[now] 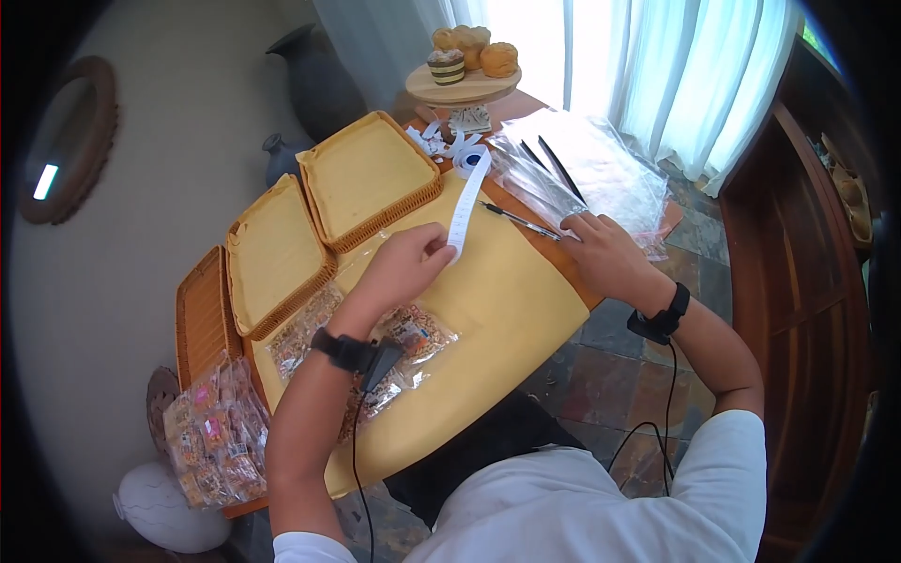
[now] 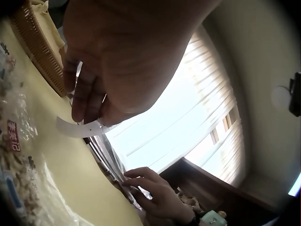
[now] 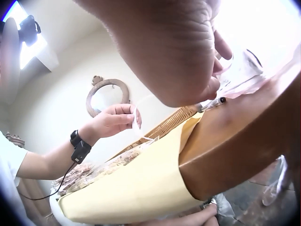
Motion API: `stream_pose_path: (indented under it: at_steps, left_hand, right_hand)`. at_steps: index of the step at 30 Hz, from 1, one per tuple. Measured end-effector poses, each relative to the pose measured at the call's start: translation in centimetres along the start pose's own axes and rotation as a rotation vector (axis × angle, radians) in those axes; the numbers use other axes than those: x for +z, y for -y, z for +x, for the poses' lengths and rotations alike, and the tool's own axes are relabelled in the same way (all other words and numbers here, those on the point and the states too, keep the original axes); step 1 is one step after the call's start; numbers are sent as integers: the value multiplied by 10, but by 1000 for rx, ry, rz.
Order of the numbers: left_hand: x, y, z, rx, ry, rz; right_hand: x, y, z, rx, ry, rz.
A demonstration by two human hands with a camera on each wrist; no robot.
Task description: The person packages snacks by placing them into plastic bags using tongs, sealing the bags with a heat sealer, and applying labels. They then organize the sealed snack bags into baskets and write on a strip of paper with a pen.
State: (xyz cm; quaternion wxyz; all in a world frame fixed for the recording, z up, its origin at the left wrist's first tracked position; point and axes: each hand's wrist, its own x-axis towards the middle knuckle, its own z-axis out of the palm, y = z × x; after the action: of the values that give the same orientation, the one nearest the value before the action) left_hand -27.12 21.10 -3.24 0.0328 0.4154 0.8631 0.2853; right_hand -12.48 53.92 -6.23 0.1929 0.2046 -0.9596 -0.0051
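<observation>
My left hand [image 1: 413,267] pinches the free end of a white strip of labels [image 1: 464,211] between thumb and fingers, over the yellow paper. The strip runs back to its roll [image 1: 472,160], which has a dark core. In the left wrist view the strip's end [image 2: 75,128] curls out past the fingertips. At the table's right side, my right hand [image 1: 610,255] has its fingers bent at the near edge of a stack of clear plastic bags [image 1: 610,141], with shiny plastic between thumb and fingers. A pen [image 1: 519,220] lies just left of that hand.
Two paper-lined wicker trays [image 1: 371,174] and a bare one [image 1: 202,305] line the left side. Filled clear packets [image 1: 418,338] lie below my left forearm; more packets [image 1: 218,432] sit at the table's corner. A cake stand [image 1: 465,86] with pastries stands at the back. Two black sticks [image 1: 560,171] rest on the bags.
</observation>
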Motion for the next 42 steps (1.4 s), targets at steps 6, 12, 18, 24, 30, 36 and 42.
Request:
stream_pose_path:
  at_steps: [6,12,18,24,30,36,42]
  left_hand:
    - [-21,17,-57,-339,20,-580]
    - [-22,42,-81,-397,-83,-758]
    - [-23,55,-94,-444,-202,-964]
    - [-17,49,-105,-500,-126,-1009]
    - [-14,56,-108,-437,-121,-1029]
    - [-16,52,-109,-402,-101,-1019]
    - [-13,58,-110,-405,-131,-969]
  right_hand:
    - [-11,40,44,-62,-119,452]
    - [-1,97,141,21,-123,738]
    - [64,119,198,114,148,1357]
    - [81,121,187,260,246,1555]
    - [92,122,186,254,145,1647]
    - [89,128,182,256,52,1613]
    - [93,131,182,204,-15,1545]
